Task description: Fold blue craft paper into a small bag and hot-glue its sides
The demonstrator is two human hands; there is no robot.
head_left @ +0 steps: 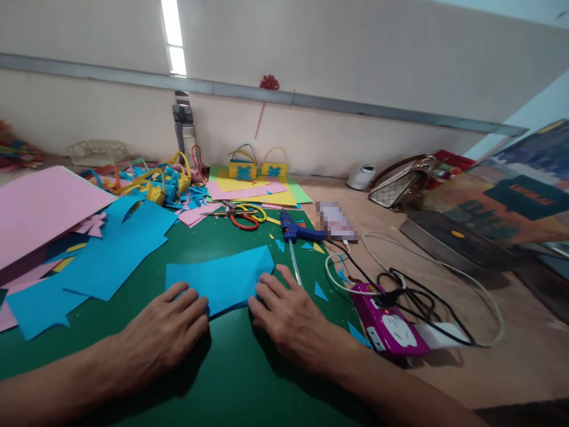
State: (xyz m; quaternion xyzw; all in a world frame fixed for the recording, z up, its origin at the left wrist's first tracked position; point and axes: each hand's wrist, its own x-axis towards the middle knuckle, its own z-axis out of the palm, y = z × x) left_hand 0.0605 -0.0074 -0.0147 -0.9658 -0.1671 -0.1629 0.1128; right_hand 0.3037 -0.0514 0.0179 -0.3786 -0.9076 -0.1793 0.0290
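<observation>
Left grip and right grip both bear down on the near corners of a blue sheet, fingers bent over its edge; the thumbs are hidden, so I can't tell whether they pinch the paper or only press it. It lies on a green mat, between the two hands, and its right end looks folded over.

Work on this sheet seems early: there is a fold, but no strap, cutout or glue shows on it. Two small bags, one yellow and its yellow neighbour, stand at the back, each with a strap and a blue cutout, and look complete. More strapped pieces are heaped to the left, above loose blue sheets and a large pink sheet. By comparison, the held sheet lacks shaping, strap and trim. Scissors and a blue glue gun lie unheld beyond it.

As for writing, the teal patch on the painted bag carries orange lettering, perhaps a name, too blurred to read. On the purple power strip, the white sticker gives no legible words. The phone-like item on the worktop is pixelated.
</observation>
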